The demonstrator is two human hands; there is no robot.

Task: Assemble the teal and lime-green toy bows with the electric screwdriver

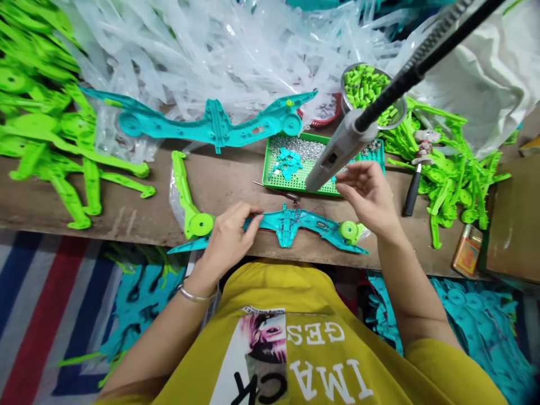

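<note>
A teal plastic bow-shaped part (291, 224) with green wheels and thin wires lies on the wooden bench (126, 208) right in front of me. My left hand (228, 239) presses down on its left half, fingers closed over it. My right hand (369, 194) hovers above the part's right end beside a hanging electric screwdriver (340, 151). Its fingers are curled in a pinch, and what they hold is too small to see. A second teal bow part (211, 124) lies farther back.
A green tray (274, 174) of screws and small teal pieces sits behind the part. A metal bowl (400, 107) holds green pegs. Green parts are piled left (42, 124) and right (451, 169). Clear plastic bags (219, 50) fill the back. A black-handled tool (412, 188) lies right.
</note>
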